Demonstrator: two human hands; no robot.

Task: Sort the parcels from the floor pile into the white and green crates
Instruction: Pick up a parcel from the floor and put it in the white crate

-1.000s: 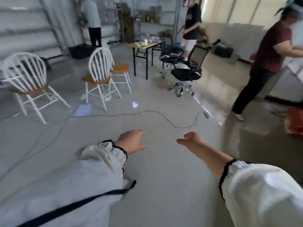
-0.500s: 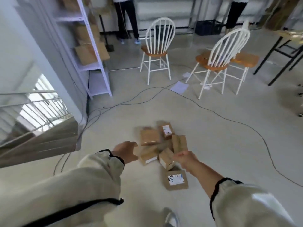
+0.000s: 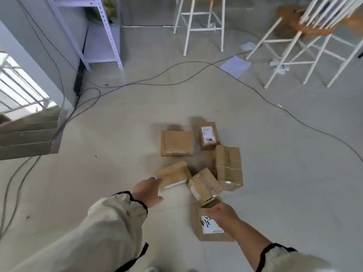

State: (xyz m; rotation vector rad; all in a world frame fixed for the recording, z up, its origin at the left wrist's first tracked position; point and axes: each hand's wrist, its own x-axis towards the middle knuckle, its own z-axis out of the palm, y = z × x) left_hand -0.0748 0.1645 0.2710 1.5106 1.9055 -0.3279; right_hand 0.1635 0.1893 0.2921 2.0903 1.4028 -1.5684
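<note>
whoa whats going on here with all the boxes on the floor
A person in a pale jacket is leaning over a pile of brown parcels on the floor. Their left hand reaches to the edge of a tilted parcel, and their right hand hovers over the nearest parcel, which has a scribbled white label. Neither hand has a grip on anything yet, and no parcel is lifted. The crates are not in view.

I see tan-brown cardboard parcels on a pale grey floor. The near one's white label carries black scrawl. My cream sleeves have black cuffs. The far white chairs have orange-brown seats.
</note>
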